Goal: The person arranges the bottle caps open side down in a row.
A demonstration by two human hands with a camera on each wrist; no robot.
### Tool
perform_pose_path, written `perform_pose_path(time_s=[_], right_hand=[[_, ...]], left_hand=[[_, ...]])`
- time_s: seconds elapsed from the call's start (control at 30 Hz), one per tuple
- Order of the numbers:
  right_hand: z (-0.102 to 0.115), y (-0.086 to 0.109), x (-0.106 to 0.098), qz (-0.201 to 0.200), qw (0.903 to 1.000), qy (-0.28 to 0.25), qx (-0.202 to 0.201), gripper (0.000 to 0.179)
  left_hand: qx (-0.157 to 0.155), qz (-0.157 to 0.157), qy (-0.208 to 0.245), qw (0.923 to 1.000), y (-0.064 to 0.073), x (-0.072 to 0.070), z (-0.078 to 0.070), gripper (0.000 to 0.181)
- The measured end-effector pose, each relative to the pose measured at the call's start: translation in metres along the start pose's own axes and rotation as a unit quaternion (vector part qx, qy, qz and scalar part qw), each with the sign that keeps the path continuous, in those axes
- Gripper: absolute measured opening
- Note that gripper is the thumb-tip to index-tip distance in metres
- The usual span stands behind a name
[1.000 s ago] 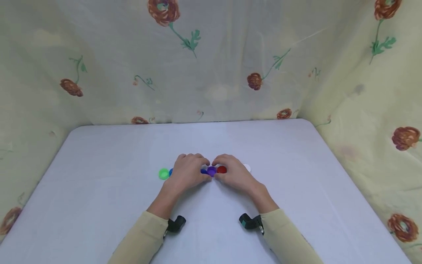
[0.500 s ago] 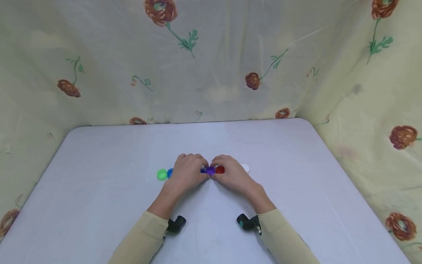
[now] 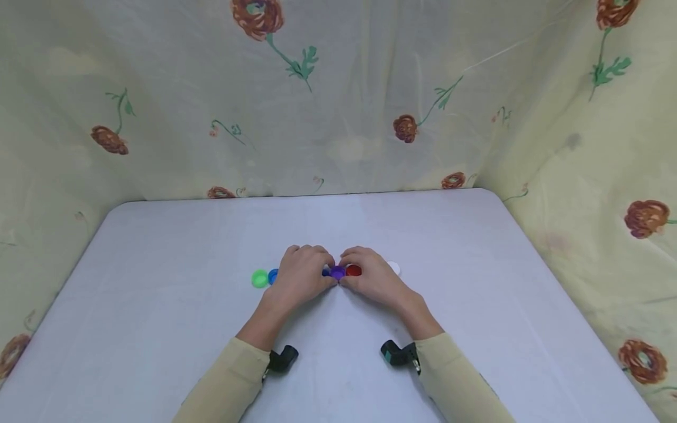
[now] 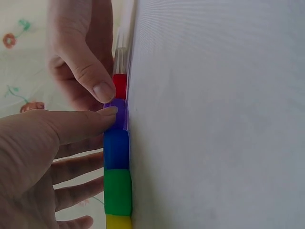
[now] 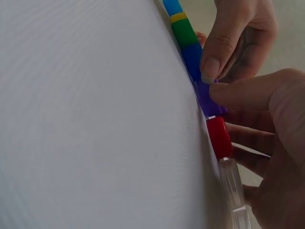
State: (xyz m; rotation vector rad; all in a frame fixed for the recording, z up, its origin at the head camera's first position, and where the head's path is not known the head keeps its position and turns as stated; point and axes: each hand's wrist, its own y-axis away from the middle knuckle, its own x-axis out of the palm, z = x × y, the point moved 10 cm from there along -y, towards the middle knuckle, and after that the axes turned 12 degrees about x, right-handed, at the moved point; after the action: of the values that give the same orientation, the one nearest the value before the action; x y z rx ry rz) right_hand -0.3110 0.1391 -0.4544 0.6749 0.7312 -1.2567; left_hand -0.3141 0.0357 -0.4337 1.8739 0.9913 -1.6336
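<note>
A row of small round coloured plastic caps lies across the table. Both hands meet at the purple cap (image 3: 337, 272) in its middle. My left hand (image 3: 304, 271) pinches it with the thumb in front and the fingers behind; my right hand (image 3: 374, 276) holds it the same way from the other side. The two thumb tips almost touch in the right wrist view. Beside the purple cap are a red cap (image 5: 219, 137) and a blue cap (image 4: 116, 149). A green cap (image 4: 118, 192) and a yellow one (image 4: 118, 222) follow, hidden behind my left hand in the head view.
A light green cap (image 3: 260, 278) and a light blue cap (image 3: 272, 276) form the row's left end. Clear caps (image 5: 231, 183) and a white-looking cap (image 3: 394, 268) continue to the right. A white table (image 3: 338, 352) stands against flowered curtains (image 3: 349, 106).
My right hand has shifted slightly left, bringing the thumb tips closer together at the purple cap. The head view has also moved a little. The row looks otherwise the same.
</note>
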Motion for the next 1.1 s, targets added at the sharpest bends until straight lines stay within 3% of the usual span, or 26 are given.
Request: perform_pose_path(time_s=[0.37, 0.8, 1.1], right_hand=[[-0.002, -0.001, -0.005, -0.004, 0.9993, -0.035, -0.008, 0.027], [-0.010, -0.001, -0.007, 0.012, 0.9935, -0.109, 0.030, 0.025], [-0.009, 0.000, -0.010, 0.007, 0.9942, -0.104, 0.027, 0.032]], left_hand=[[0.017, -0.019, 0.004, 0.9997, 0.001, -0.007, -0.004, 0.034], [0.027, -0.037, -0.007, 0.9989, 0.001, -0.016, -0.002, 0.037], [0.038, -0.052, -0.008, 0.9979, 0.002, -0.020, -0.002, 0.034]])
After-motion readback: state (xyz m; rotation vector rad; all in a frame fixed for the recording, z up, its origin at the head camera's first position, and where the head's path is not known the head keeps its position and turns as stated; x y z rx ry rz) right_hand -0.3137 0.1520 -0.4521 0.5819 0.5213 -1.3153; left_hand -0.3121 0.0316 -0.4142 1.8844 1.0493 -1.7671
